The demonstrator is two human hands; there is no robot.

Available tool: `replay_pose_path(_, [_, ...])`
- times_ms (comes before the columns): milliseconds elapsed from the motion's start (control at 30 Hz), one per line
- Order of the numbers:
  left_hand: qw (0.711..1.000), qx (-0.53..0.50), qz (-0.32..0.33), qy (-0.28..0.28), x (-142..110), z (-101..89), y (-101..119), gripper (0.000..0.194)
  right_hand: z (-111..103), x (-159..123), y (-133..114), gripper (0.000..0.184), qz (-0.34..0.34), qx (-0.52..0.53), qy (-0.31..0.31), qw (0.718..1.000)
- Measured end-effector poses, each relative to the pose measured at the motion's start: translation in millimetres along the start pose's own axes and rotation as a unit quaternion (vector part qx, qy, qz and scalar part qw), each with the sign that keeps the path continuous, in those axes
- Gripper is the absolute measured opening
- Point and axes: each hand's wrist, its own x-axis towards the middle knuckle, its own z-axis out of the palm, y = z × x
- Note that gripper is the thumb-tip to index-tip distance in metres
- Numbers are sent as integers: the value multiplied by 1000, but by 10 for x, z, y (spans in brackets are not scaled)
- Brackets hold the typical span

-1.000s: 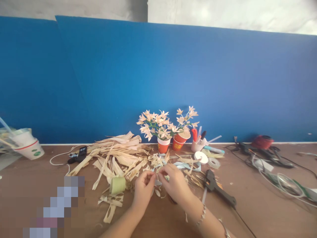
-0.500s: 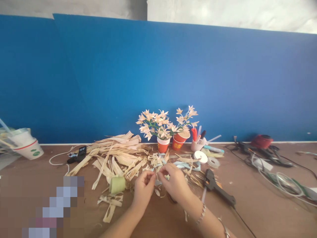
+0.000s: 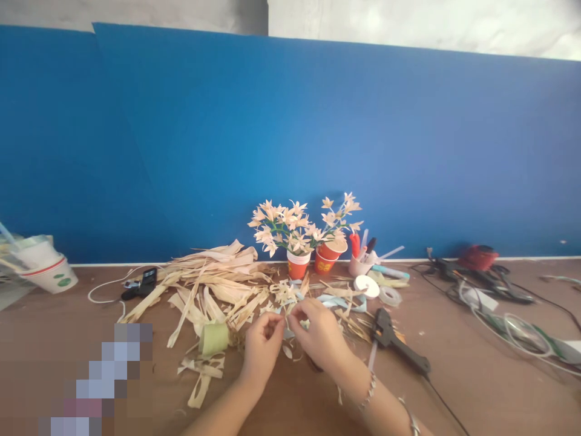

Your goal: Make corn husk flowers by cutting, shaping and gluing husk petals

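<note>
The left hand (image 3: pixel 263 344) and right hand (image 3: pixel 316 330) nearly meet, each curled to a pinch; whether they grip anything is too small to tell. Just beyond, pale husk scraps (image 3: pixel 282 293) lie on the bench (image 3: pixel 481 393), a green roll (image 3: pixel 215 338) to the left, a glue gun (image 3: pixel 402 345) to the right. Farther back, pale flowers (image 3: pixel 287 219) stand in a red cup (image 3: pixel 297 269).

One head-worn view, forward and down over table (image 3: pixel 499 399) toward blue panel (image 3: pixel 290 133).

Desk (image 3: pixel 481 396): husk strips (image 3: pixel 222 284) centre-left, flowers (image 3: pixel 284 221) in stacked cups (image 3: pixel 298 269) behind at centre, glue gun (image 3: pixel 399 344) lower right, cables (image 3: pixel 529 336) far right.
</note>
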Motion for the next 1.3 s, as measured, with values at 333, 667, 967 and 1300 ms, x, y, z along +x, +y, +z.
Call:
replay_pose_path(333, [997, 67, 30, 6, -14, -15, 8, 13, 9, -4, 0, 10, 14, -9, -2, 1000])
replay_pose_path(667, [996, 79, 47, 5, -27, -13, -8, 13, 1, 8, -7, 11, 8, -12, -4, 1000])
replay_pose_path(967, [999, -36, -30, 4, -3, -13, 54, 20, -76, 24, 16, 13, 26, 39, 32, 998])
replay_pose_path(1300, [972, -183, -145, -17, 24, 3, 123, 30, -134, 82, 105, 17, 77, 133, -3, 988])
